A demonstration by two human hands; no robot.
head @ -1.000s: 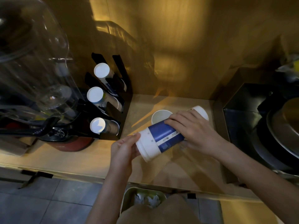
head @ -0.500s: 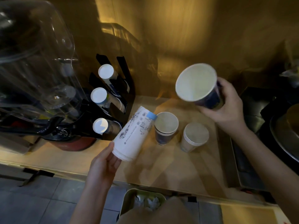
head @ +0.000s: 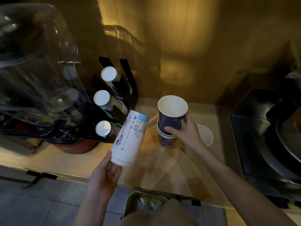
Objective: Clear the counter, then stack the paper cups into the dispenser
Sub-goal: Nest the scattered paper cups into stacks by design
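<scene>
My left hand (head: 104,173) holds a white printed stack of cups (head: 129,139) by its rim end, tilted with the blue-edged base toward the black cup dispenser (head: 120,105). The dispenser has three slots, each showing a white cup bottom (head: 108,74). My right hand (head: 187,132) grips a dark blue cup (head: 171,114), mouth up, set into the top of a blue cup stack (head: 166,138) standing on the wooden counter (head: 162,168). A white cup stack (head: 206,135) stands just right of that hand, partly hidden by it.
A large clear blender jar (head: 37,62) on a black and red base fills the left. A black appliance (head: 267,136) with a round metal pan sits at the right. Below the counter edge is a bin (head: 146,204) with crumpled paper, above grey floor tiles.
My right hand has brought the blue cup down from up near the wall onto the blue stack. My left hand keeps the white stack, nudged slightly nearer the dispenser.
</scene>
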